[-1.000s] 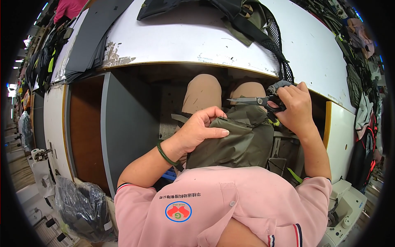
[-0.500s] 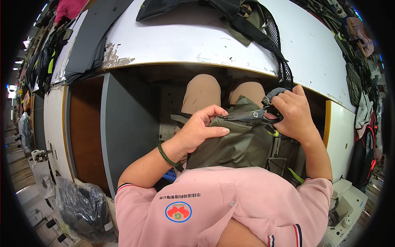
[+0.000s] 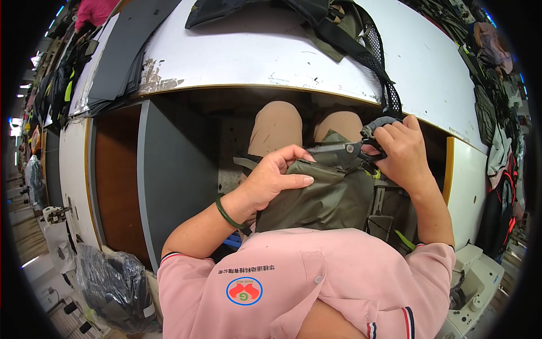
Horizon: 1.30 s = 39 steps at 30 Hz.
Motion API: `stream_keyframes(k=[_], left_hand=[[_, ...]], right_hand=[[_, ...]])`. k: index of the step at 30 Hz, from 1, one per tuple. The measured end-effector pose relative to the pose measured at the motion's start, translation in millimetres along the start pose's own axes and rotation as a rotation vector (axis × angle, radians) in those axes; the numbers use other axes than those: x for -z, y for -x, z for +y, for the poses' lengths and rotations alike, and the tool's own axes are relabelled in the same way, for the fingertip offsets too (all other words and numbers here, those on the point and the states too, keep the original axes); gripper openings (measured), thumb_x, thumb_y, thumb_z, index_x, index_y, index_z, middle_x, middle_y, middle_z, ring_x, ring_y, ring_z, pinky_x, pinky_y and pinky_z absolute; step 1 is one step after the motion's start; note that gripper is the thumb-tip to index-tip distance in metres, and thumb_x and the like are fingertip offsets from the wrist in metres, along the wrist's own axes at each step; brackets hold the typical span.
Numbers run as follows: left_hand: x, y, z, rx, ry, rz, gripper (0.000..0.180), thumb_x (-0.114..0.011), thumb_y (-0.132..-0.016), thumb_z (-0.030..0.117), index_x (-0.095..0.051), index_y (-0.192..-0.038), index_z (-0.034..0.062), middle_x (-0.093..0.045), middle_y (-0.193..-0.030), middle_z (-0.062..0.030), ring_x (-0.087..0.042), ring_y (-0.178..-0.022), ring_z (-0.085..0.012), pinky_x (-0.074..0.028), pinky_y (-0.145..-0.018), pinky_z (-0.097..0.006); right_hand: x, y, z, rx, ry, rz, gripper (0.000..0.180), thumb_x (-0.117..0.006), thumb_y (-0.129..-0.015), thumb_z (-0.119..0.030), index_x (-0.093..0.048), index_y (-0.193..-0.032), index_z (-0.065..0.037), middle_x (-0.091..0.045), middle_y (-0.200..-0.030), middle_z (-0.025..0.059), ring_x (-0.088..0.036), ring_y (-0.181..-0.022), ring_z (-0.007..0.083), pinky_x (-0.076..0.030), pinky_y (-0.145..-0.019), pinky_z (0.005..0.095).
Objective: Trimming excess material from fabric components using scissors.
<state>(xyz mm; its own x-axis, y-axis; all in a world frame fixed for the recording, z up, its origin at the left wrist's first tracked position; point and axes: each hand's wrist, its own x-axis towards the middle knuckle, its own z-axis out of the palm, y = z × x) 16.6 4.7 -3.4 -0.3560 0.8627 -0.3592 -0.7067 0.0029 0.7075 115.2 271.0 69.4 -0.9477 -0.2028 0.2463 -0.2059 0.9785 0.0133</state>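
An olive-green fabric bag (image 3: 322, 195) lies on my lap, below the white worktable (image 3: 254, 53). My left hand (image 3: 276, 175), with a green bangle on its wrist, pinches the bag's upper edge. My right hand (image 3: 402, 150) grips a pair of dark-handled scissors (image 3: 344, 149); their blades point left over the top of the bag, close to my left fingertips. Grey and yellow-green straps hang down the bag's right side.
Dark bags and a mesh-edged black piece (image 3: 344, 28) lie at the table's far edge. Stacked dark grey sheets (image 3: 121, 56) sit at its left. A grey cabinet panel (image 3: 169, 169) stands left of my knees. A plastic-wrapped bundle (image 3: 110, 285) lies at the lower left, a sewing machine (image 3: 474, 282) at the lower right.
My right hand has shifted the scissors slightly along the bag's top edge, dipping and then coming back. My left hand keeps its hold on the bag.
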Motion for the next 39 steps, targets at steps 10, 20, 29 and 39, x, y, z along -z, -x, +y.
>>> stream_keyframes(k=[10, 20, 29, 39], left_hand=[[-1, 3, 7, -0.703, -0.872, 0.152, 0.029, -0.066, -0.071, -0.014, -0.046, -0.074, 0.0074, -0.063, -0.089, -0.0077, -0.059, -0.078, -0.0198, -0.048, -0.068, -0.03], [10, 9, 8, -1.104, -1.19, 0.229, 0.031, -0.06, -0.058, -0.016, -0.04, -0.065, 0.0063, -0.068, -0.09, -0.0114, -0.056, -0.067, -0.0263, -0.045, -0.057, -0.033], [11, 9, 10, -1.062, -1.139, 0.176, 0.034, -0.062, -0.059, -0.018, -0.042, -0.07, 0.0067, -0.069, -0.091, -0.0129, -0.06, -0.072, -0.0262, -0.048, -0.061, -0.031], [110, 81, 31, 0.232, -0.48, -0.146, 0.024, -0.071, -0.09, 0.019, -0.068, -0.107, 0.0025, -0.066, -0.105, -0.0022, -0.059, -0.095, -0.0116, -0.046, -0.09, -0.028]], right_hand=[[-29, 6, -20, -0.402, -1.032, -0.381, 0.033, -0.088, -0.072, -0.015, -0.062, -0.086, -0.001, -0.059, -0.073, 0.0041, -0.052, -0.066, 0.0123, -0.045, -0.063, 0.0273], [-27, 10, -19, -0.243, -0.715, -0.208, 0.041, -0.091, -0.066, -0.023, -0.056, -0.074, -0.003, -0.056, -0.068, 0.0079, -0.047, -0.06, 0.0251, -0.041, -0.062, 0.0347], [-12, 8, -3, -0.289, -0.589, -0.122, 0.045, -0.093, -0.059, -0.027, -0.054, -0.072, -0.007, -0.057, -0.067, 0.0051, -0.048, -0.063, 0.0271, -0.039, -0.061, 0.0361], [-39, -21, 30, -0.65, -0.866, 0.026, 0.037, -0.085, -0.078, -0.024, -0.056, -0.087, -0.002, -0.061, -0.073, 0.0102, -0.058, -0.066, 0.0213, -0.048, -0.064, 0.0326]])
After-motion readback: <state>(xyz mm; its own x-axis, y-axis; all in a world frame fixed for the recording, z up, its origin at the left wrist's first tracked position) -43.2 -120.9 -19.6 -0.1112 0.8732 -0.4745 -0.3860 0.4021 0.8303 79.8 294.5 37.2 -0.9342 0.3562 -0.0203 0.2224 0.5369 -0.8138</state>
